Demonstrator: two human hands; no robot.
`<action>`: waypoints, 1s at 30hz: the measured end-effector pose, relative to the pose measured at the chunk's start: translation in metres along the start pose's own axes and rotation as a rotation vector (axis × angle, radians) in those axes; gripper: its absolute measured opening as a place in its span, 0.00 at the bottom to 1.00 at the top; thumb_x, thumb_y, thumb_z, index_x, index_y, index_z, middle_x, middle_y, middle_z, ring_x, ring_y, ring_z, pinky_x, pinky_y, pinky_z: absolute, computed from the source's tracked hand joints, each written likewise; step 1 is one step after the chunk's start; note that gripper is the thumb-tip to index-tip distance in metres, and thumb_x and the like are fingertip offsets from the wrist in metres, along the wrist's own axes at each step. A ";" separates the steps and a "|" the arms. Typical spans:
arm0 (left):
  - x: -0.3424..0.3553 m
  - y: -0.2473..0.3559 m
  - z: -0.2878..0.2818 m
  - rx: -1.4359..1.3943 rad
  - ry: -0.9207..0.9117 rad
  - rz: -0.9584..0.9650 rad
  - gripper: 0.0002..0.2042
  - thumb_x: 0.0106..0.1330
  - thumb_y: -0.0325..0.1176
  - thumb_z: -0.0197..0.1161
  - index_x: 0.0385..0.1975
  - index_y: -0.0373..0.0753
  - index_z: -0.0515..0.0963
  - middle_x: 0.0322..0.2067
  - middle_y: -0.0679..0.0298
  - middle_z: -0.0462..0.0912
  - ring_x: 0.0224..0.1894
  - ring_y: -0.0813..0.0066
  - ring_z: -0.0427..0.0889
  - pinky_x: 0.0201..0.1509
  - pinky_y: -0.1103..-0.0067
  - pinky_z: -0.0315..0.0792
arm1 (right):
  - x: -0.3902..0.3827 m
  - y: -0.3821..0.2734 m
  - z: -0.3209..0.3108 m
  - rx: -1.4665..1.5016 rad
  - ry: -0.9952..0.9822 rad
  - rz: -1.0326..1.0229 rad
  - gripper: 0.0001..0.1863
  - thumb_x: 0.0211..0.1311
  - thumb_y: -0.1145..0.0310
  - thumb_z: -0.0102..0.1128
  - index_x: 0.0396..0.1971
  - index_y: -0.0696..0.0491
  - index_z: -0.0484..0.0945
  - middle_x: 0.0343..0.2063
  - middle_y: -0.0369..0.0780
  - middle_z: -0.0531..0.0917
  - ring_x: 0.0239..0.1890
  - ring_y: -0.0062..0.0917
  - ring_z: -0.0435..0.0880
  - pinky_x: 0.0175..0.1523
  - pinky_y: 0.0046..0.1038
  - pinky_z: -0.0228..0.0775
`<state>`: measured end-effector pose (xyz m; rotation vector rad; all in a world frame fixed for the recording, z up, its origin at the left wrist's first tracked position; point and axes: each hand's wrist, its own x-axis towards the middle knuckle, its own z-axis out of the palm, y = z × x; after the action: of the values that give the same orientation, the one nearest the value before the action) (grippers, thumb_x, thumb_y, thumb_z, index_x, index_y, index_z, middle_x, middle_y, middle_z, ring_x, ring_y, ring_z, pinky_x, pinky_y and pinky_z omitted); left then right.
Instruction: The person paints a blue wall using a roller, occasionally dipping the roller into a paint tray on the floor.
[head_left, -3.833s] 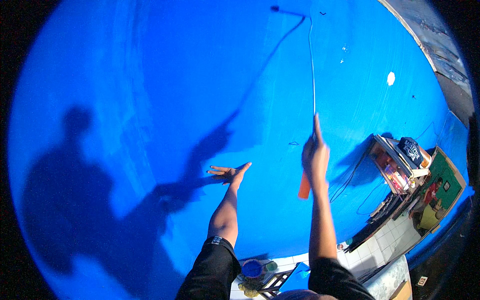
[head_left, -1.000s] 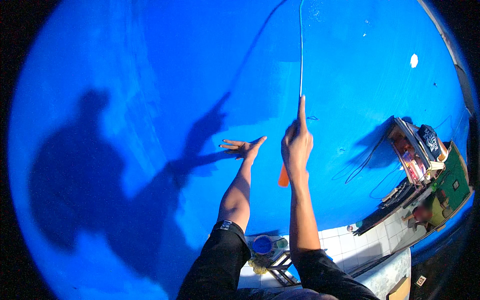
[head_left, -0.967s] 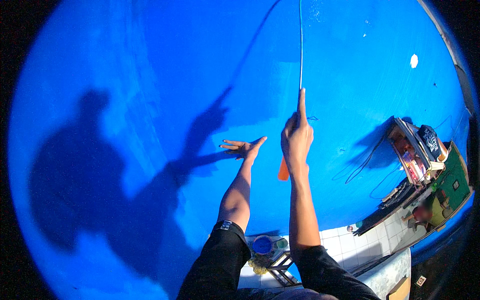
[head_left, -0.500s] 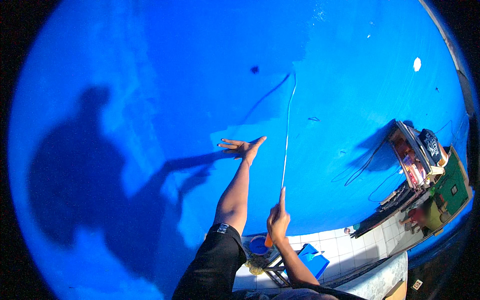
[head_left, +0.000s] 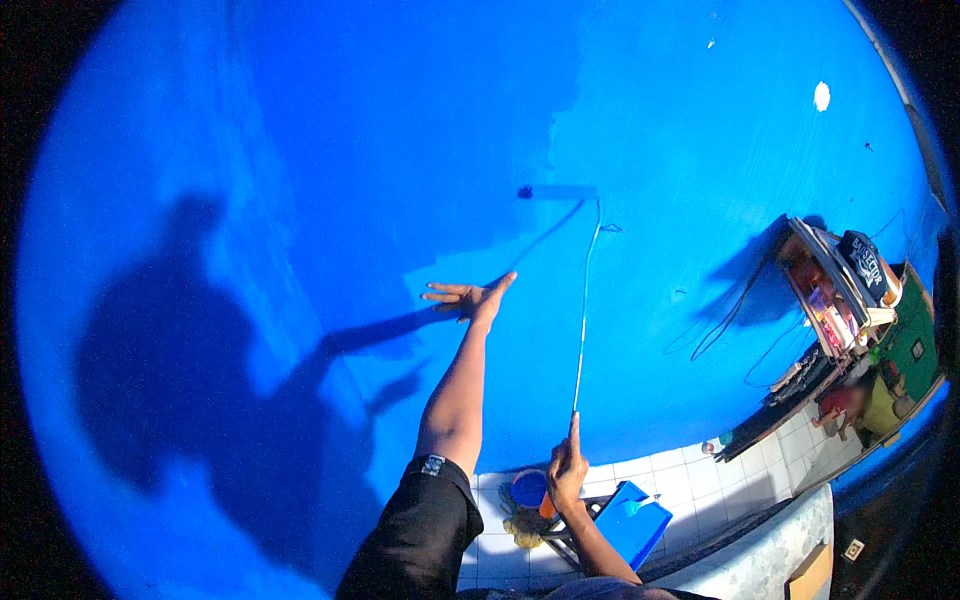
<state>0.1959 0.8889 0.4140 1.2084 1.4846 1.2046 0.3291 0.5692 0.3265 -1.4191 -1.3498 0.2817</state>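
Observation:
My right hand [head_left: 567, 472] is closed round the orange handle of a paint roller [head_left: 562, 192], index finger stretched along its long thin metal rod. The roller's blue head lies level against the blue wall [head_left: 640, 320], at the right edge of a darker blue painted area [head_left: 400, 150]. To the left, my left hand [head_left: 468, 298] has its fingers spread, nothing in it, at the wall below the darker area. Whether its palm touches the wall I cannot tell. Below my right hand stand a round tub of blue paint [head_left: 528, 489] and a blue paint tray [head_left: 634, 525] with a light-blue-headed brush [head_left: 637, 506] on it.
A loaded shelf [head_left: 835, 295] with a dark bag juts from the wall at right, cables hanging beside it. A small wire loop [head_left: 611, 228] sticks out near the roller. White floor tiles [head_left: 690, 480] run along the wall's foot. At far right a person [head_left: 843, 405] sits low.
The roller head has moved down the wall and slightly right, and my right hand has lowered with it. My left hand stays spread at the wall. The view has shifted a little.

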 end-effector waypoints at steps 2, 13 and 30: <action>-0.001 0.001 -0.005 0.012 -0.073 0.004 0.67 0.38 0.66 0.72 0.65 0.22 0.38 0.66 0.30 0.37 0.69 0.36 0.41 0.67 0.46 0.42 | 0.007 -0.004 0.003 -0.088 -0.006 0.034 0.44 0.49 0.86 0.48 0.70 0.50 0.50 0.16 0.39 0.73 0.16 0.27 0.73 0.24 0.30 0.67; 0.028 -0.024 0.001 0.021 -0.036 0.016 0.67 0.36 0.70 0.70 0.66 0.23 0.43 0.66 0.32 0.37 0.69 0.35 0.42 0.65 0.44 0.43 | 0.203 -0.135 0.003 -0.050 0.321 -0.241 0.38 0.58 0.82 0.44 0.70 0.46 0.51 0.13 0.43 0.66 0.13 0.26 0.66 0.20 0.33 0.59; 0.040 -0.032 0.011 -0.031 -0.067 0.028 0.65 0.39 0.64 0.73 0.67 0.28 0.39 0.66 0.31 0.24 0.70 0.36 0.28 0.65 0.39 0.27 | 0.094 -0.033 -0.007 -0.113 0.092 -0.081 0.44 0.49 0.87 0.45 0.70 0.53 0.48 0.11 0.38 0.63 0.11 0.23 0.64 0.18 0.29 0.58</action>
<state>0.1951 0.9279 0.3792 1.2408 1.3994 1.1894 0.3463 0.6342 0.4009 -1.4488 -1.3616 0.0864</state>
